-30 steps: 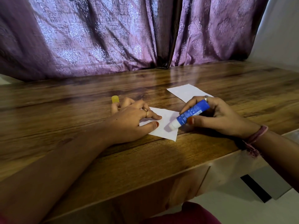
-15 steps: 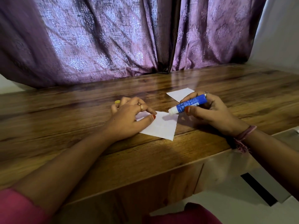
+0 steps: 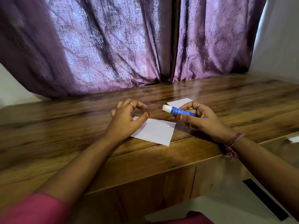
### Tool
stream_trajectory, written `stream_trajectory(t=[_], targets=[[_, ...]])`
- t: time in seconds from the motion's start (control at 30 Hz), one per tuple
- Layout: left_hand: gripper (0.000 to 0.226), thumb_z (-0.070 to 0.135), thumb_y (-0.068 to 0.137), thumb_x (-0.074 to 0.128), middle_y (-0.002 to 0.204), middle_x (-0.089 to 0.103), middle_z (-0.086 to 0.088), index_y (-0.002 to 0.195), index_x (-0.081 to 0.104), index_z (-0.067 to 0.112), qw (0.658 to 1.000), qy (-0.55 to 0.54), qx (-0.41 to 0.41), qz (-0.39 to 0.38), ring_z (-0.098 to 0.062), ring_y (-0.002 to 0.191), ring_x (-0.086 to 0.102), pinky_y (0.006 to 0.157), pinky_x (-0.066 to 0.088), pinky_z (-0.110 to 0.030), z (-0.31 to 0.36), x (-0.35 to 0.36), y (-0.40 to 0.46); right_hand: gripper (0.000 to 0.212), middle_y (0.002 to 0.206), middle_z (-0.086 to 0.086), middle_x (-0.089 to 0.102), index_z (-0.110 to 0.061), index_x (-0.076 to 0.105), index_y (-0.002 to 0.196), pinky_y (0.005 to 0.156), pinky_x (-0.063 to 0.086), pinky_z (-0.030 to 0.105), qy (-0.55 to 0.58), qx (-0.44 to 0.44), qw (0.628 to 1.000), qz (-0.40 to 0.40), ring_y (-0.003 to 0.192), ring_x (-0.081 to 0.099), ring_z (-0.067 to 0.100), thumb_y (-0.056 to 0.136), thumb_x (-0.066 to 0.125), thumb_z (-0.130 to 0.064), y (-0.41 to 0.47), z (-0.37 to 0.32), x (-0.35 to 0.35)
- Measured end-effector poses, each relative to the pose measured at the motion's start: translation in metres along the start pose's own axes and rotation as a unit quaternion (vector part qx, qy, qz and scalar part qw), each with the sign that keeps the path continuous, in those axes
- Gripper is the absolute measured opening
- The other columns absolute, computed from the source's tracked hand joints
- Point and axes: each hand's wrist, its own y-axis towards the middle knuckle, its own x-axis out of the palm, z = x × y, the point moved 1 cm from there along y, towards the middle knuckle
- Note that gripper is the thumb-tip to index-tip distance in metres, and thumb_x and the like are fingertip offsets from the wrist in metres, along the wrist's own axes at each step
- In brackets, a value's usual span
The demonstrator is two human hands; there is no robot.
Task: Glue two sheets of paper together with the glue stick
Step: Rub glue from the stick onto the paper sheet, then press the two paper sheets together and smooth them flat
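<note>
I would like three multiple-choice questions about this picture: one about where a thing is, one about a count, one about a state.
1. Where does the near sheet of paper lie?
A. on the wooden table, between the two hands
B. on the floor
C. pinned to the curtain

2. How many white sheets lie on the table top?
A. one
B. two
C. four

3. In what state is the glue stick?
A. lying capped on the table
B. uncapped, held in the right hand, off the paper
C. held in the left hand

Answers:
1 A: the sheet is flat on the wood, its left corner under the left hand.
2 B: the far sheet shows behind the stick, besides the near one.
3 B: the white tip is bare and points left above the table, with thumb and fingers round the blue barrel.
</note>
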Motion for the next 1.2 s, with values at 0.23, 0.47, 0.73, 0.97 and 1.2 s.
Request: stream_trajectory(t=[0.23,0.47,0.73,0.97,1.2], targets=[[0.017,0.026,0.081,0.071,0.102,0.064,0.003,0.096,0.064,0.029,0.985,-0.135,-0.108,-0.008,-0.014,0.092,0.056,0.087,0.047,-0.039,0.000,-0.002,-0.001,0.029,0.078,-0.006,0.074,-0.011,0.057,0.103,0.049,0.045,0.012,0.006,0.007,1.000,0.012,0.057,0.060,0.000,0.078,0.069,-0.017,0.002,0.003,-0.002],[0.034,0.031,0.074,0.075,0.101,0.071,-0.002,0.106,0.066,0.022,0.933,-0.298,-0.169,-0.108,-0.013,0.093,0.066,0.062,0.048,-0.012,0.011,0.014,-0.006,0.020,0.097,0.016,0.072,-0.002,0.060,0.105,0.067,0.053,0.019,0.109,0.039,0.993,0.029,0.078,0.072,0.015,0.088,0.064,-0.010,0.017,0.001,0.027],[0.045,0.036,0.063,0.080,0.103,0.073,0.003,0.103,0.069,0.019,0.895,-0.414,-0.163,-0.024,-0.009,0.095,0.066,0.071,0.051,-0.018,-0.007,0.011,-0.001,0.020,0.098,-0.008,0.075,-0.036,0.076,0.086,0.076,0.032,0.035,0.056,0.093,0.994,-0.020,0.108,0.063,0.009,0.082,0.065,-0.052,0.041,-0.002,0.063],[0.025,0.024,0.073,0.077,0.092,0.075,0.000,0.096,0.070,0.017,0.901,-0.390,-0.184,0.046,-0.012,0.085,0.069,0.073,0.054,-0.022,-0.024,-0.002,0.007,0.036,0.101,0.011,0.075,-0.010,0.075,0.097,0.089,0.048,0.044,0.038,0.091,0.995,-0.021,0.103,0.068,0.028,0.087,0.065,-0.043,0.050,0.003,0.049],[0.023,0.009,0.077,0.075,0.073,0.068,0.011,0.098,0.066,0.010,0.937,-0.218,-0.209,0.178,0.010,0.057,0.061,0.053,0.044,-0.004,-0.060,-0.025,0.016,0.008,0.082,-0.004,0.069,-0.014,0.071,0.088,0.062,0.047,0.009,-0.183,0.062,0.978,0.076,0.068,0.064,-0.003,0.089,0.065,-0.019,0.069,0.013,-0.010]])
